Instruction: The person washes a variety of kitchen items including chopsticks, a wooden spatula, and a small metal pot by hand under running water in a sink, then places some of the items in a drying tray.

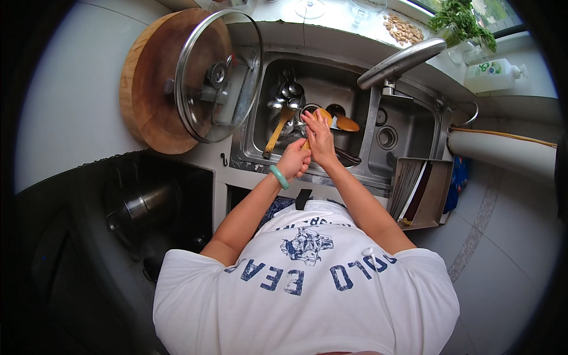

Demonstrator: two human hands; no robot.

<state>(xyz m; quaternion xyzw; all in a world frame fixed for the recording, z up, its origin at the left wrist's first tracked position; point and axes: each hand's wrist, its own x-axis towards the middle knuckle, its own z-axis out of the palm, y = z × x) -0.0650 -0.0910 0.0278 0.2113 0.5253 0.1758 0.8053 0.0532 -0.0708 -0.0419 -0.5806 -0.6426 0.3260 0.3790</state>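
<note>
Over the left basin of a steel double sink [370, 124], my left hand [293, 160], with a green bangle at its wrist, grips the handle of a wooden utensil [323, 116]. My right hand [320, 141] lies against the same utensil with its fingers stretched out, and covers part of it. Whether the right hand grips it, I cannot tell. In the basin beneath lie several metal spoons or ladles [290, 91], a wooden spatula [279, 131] and another wooden utensil's rounded head [347, 124]. A dark handle [348, 155] rests near the basin's front edge.
The faucet [399, 64] reaches over the sink divider. Left stand a glass lid [182, 75] and round wooden boards [153, 84]. A metal container [426, 199] sits at the right front. On the sill are a soap bottle [490, 75], seeds or nuts [403, 30] and green herbs [459, 22].
</note>
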